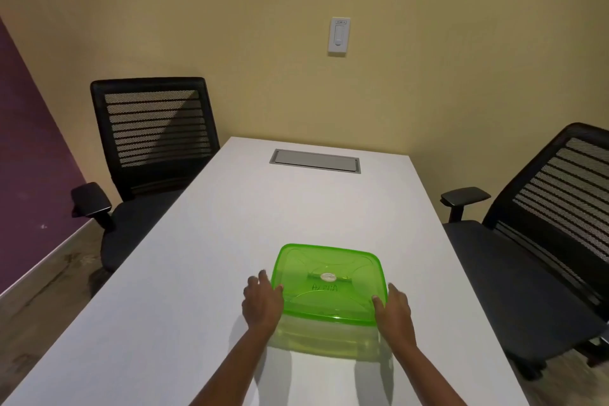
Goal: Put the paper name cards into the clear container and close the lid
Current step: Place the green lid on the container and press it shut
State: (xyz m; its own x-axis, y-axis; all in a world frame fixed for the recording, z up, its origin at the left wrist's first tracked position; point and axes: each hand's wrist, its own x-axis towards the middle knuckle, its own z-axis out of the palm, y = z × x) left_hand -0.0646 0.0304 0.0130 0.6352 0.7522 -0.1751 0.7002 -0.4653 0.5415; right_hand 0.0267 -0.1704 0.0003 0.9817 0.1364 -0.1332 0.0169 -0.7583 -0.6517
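Observation:
A clear container (324,338) stands on the white table (197,257) near the front edge, covered by a translucent green lid (329,283) that lies flat on its rim. A small round sticker and faint handwriting show on the lid. My left hand (262,301) presses against the lid's left edge, thumb on top. My right hand (393,310) rests on the lid's right front corner. No paper name cards can be made out; the inside of the container is too hazy to read.
A grey cable hatch (314,160) is set into the far end of the table. One black mesh office chair (148,148) stands at the left side, another (543,241) at the right. A wall switch (338,36) hangs on the yellow wall.

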